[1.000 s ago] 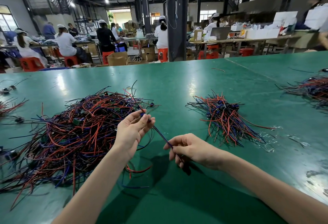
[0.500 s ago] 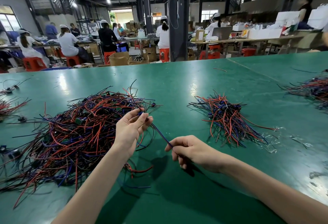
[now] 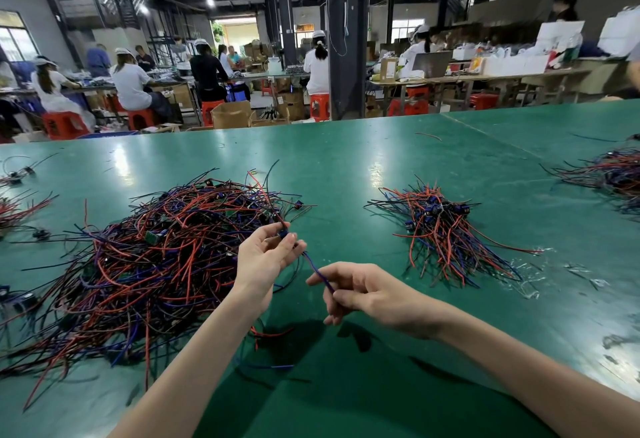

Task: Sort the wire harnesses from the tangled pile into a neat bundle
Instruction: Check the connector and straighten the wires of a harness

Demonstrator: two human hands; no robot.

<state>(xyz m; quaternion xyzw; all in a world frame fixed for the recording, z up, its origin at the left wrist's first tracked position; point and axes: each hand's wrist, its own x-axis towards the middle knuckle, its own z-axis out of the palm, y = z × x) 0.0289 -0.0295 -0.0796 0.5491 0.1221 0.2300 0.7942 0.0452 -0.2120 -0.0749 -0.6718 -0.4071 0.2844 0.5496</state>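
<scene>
Tangled pile (image 3: 145, 264) red, blue, black; table (image 3: 346, 167) green; held wire (image 3: 317, 269) seemingly purple-blue.

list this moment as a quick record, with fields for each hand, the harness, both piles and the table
left hand: pinches the blue connector end of one wire harness
right hand: grips the same harness's wires lower down
wire harness: stretched between both hands
tangled pile: large, left of the hands
neat bundle: smaller, right of the hands, apart from the pile
table: green, further wires at its far right
</scene>
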